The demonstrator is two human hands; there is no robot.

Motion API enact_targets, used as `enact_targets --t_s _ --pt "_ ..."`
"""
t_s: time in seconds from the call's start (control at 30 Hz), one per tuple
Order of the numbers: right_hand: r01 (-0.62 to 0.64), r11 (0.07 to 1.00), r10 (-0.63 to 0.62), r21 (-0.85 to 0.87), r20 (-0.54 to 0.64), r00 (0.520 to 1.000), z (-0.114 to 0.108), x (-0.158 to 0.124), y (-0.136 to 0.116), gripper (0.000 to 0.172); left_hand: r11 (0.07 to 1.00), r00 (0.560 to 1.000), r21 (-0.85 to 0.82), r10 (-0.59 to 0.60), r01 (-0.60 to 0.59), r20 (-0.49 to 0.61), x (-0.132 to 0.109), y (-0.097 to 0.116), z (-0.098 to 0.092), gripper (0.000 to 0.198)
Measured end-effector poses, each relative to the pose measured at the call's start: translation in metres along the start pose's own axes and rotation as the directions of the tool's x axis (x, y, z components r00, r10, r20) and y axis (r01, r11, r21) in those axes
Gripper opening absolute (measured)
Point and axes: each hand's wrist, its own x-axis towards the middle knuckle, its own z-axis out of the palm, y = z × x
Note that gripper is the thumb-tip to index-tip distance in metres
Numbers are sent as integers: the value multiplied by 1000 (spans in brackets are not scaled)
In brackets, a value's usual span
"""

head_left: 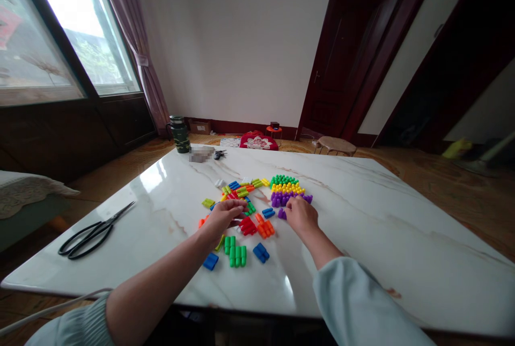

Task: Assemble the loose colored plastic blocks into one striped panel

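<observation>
- Right hand (301, 216): fingers curled at a small purple piece (282, 214); cannot tell whether its grip is closed on it.
- Left hand (227, 214): fingers bent above the counter (362, 222), near red pieces (247, 226); grip state cannot be determined.
- Orange pieces (265, 227): between the hands.
- Purple rows (285, 199): just beyond the right hand; yellow rows (287, 189), then green rows (284, 180), lie behind.
- Scissors (94, 232): counter's left side.
- Flask (180, 135): far left corner.

Smooth, shiny plastic blocks (237, 256) top a glossy, marble-look table (382, 228); the scissors (107, 223) are metal-bladed, the curtain (131, 19) and sleeves (354, 292) matt cloth, the door (341, 56) wood-look.
</observation>
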Motion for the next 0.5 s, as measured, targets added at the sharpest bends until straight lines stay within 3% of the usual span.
enact_targets --t_s 0.17,0.37,0.5 --pt "59 995 -76 81 216 974 6 -9 -7 20 1000 1000 13 -5 5 -25 1 0 0 25" --pt "50 997 -58 53 173 983 20 -6 -5 36 1000 1000 18 16 -16 -19 0 0 -1 26" --pt "25 999 -31 41 164 986 20 -3 0 31 1000 1000 25 -7 7 -16 4 -1 -2 27"
